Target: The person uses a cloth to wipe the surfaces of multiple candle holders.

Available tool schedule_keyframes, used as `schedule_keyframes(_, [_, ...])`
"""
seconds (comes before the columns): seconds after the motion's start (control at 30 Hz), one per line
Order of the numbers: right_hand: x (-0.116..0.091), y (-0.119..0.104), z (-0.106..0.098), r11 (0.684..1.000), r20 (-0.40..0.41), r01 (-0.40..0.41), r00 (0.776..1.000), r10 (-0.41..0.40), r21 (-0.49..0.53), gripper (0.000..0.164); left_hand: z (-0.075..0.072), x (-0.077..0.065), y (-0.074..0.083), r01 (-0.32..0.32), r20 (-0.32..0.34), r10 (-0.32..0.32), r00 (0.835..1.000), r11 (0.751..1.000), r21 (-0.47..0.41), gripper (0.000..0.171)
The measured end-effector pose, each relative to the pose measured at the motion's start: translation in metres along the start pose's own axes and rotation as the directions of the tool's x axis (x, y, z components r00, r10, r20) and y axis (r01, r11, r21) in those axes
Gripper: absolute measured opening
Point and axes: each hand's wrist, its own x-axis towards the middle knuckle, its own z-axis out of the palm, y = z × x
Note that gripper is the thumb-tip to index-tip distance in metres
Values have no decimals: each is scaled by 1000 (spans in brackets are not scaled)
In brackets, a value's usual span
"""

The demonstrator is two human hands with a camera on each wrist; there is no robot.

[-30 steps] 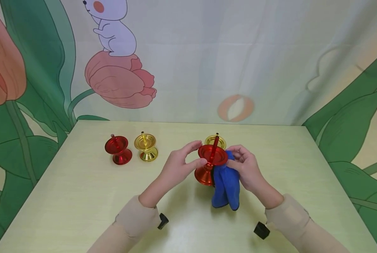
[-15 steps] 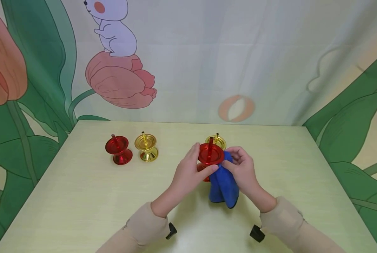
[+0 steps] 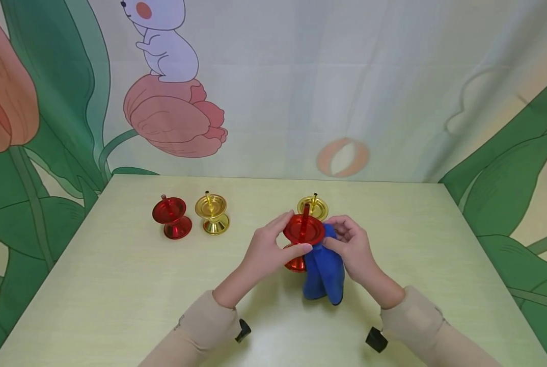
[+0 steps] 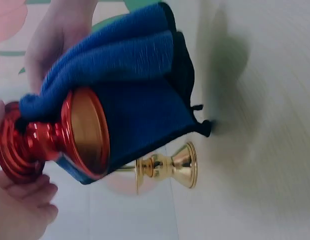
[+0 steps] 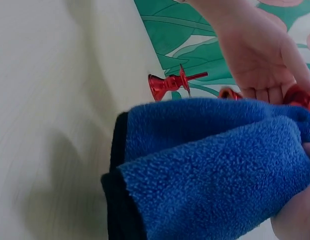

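A shiny red candle holder point(image 3: 296, 232) with an upright stem is held off the table by my left hand point(image 3: 269, 247), its thumb across the front and its fingers at the far side of the upper dish. My right hand point(image 3: 353, 250) pinches a folded blue cloth point(image 3: 324, 272) against the holder's right side; the lower part hangs down loose. In the left wrist view, the cloth point(image 4: 145, 100) wraps behind the holder's flared base point(image 4: 85, 132), which shows its hollow underside. The cloth point(image 5: 220, 165) hides most of the holder in the right wrist view.
A second red candle holder point(image 3: 176, 224) and a gold one point(image 3: 215, 221) stand side by side at the table's back left. Another gold candle holder point(image 3: 320, 206) stands just behind the hands. A printed curtain point(image 3: 264, 102) hangs along the far table edge point(image 3: 392, 182).
The red candle holder has shifted slightly left, and the left thumb has come further across its front. My right hand and the cloth have edged left with it.
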Motion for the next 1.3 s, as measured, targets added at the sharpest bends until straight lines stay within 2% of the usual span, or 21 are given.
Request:
schedule_keyframes(0.17, [1, 0, -6, 995, 88, -2, 996, -6, 102, 28, -7, 0, -3, 28, 108, -14, 994, 992, -125, 71])
schedule_keyframes(0.37, [2, 0, -10, 981, 198, -31, 980, -8, 191, 31, -14, 0, -6, -7, 204, 48, 978, 980, -200, 66])
schedule_keyframes(0.53, [4, 0, -13, 983, 194, -79, 980, 47, 164, 27, -20, -1, -5, -48, 270, 104, 957, 977, -206, 66])
schedule_keyframes(0.6, [5, 0, -15, 986, 172, -94, 983, 69, 140, 26, -23, -1, -5, -58, 273, 113, 955, 978, -201, 66])
schedule_keyframes(0.73, [6, -2, -19, 989, 132, -112, 986, 98, 99, 26, -29, 2, -6, -35, 233, 79, 969, 982, -187, 66])
schedule_keyframes(0.87, [6, -5, -25, 991, 106, -107, 990, 98, 83, 26, -32, 8, -13, 23, 149, 3, 989, 984, -175, 67])
schedule_keyframes(0.97, [4, -8, -29, 993, 98, -91, 992, 83, 74, 24, -33, 15, -23, 64, 78, -52, 996, 983, -170, 68])
schedule_keyframes(1.13, [3, -11, -33, 996, 108, -61, 993, 54, 64, 25, -28, 27, -42, 119, -32, -125, 992, 982, -150, 71])
schedule_keyframes(1.3, [2, -13, -34, 997, 117, -61, 992, 55, 56, 26, -20, 40, -59, 151, -118, -159, 980, 985, -78, 76])
